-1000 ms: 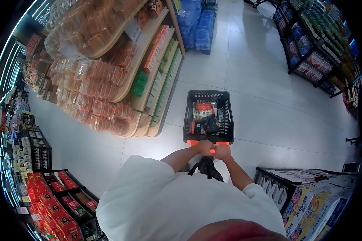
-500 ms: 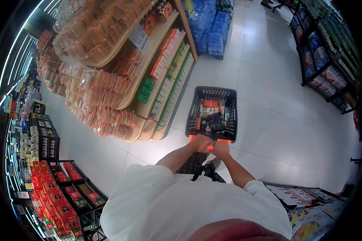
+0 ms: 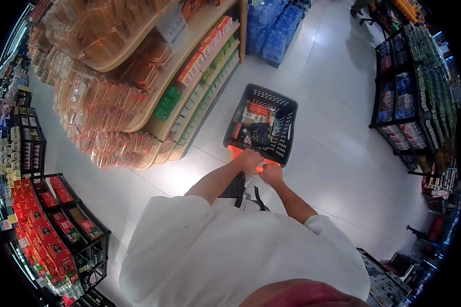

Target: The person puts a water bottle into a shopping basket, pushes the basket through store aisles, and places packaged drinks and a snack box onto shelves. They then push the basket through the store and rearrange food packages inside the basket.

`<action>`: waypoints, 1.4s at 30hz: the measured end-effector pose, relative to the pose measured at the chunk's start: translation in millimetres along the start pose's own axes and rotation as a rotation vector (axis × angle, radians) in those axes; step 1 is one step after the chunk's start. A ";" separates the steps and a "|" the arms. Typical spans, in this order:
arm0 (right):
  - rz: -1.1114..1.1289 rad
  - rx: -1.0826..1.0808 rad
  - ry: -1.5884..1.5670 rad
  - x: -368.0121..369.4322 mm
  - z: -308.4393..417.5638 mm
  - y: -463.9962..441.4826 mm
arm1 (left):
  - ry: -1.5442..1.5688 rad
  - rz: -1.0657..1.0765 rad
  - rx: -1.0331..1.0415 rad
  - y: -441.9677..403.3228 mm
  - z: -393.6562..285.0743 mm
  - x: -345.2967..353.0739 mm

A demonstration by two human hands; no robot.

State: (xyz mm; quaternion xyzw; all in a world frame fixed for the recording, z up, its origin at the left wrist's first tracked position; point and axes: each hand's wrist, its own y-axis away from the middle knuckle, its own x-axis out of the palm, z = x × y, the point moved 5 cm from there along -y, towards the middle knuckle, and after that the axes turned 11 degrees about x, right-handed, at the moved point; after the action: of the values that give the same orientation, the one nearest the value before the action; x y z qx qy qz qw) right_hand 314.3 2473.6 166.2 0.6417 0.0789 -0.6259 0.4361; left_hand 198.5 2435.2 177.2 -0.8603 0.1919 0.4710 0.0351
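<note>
A black slatted basket with an orange handle stands in front of my body, turned slightly. Both of my hands are closed on that handle at the basket's near edge, side by side. My left hand is on the left part, and my right hand grips just to the right of it. Inside the basket lie a red and white package and a dark package, with smaller items beside them.
At the left, a wooden shelf holds many bagged breads. Blue bottle packs stand beyond it. Black racks of drinks are at the right, red boxes at the lower left. A person's foot shows at the top.
The basket has turned so its far end points more to the right, and it sits higher in view. The bread shelf has come nearer, while the boxes at lower right have mostly left view. Both hands keep their hold.
</note>
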 end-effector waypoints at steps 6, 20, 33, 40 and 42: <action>0.122 0.066 0.063 -8.7 -18.5 -53.4 | 0.058 -0.045 0.045 -34.7 33.2 -22.0; 0.059 0.076 0.008 -61.8 -36.5 -121.9 | 0.079 -0.014 0.048 -94.6 85.7 -62.7; 0.203 0.039 -0.083 -83.9 -57.6 -194.6 | 0.133 0.145 -0.046 -148.0 141.4 -94.8; 0.263 0.015 -0.219 -109.3 -61.0 -198.2 | 0.199 0.276 -0.124 -160.8 151.8 -97.3; 0.312 -0.014 -0.219 -115.9 -61.3 -196.8 | 0.240 0.261 -0.110 -163.0 149.0 -98.4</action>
State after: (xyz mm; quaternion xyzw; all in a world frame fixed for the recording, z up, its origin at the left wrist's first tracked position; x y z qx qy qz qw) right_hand 208.3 2685.0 166.5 0.5711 -0.0652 -0.6163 0.5383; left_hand 91.4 2650.9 156.1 -0.8788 0.2785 0.3752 -0.0964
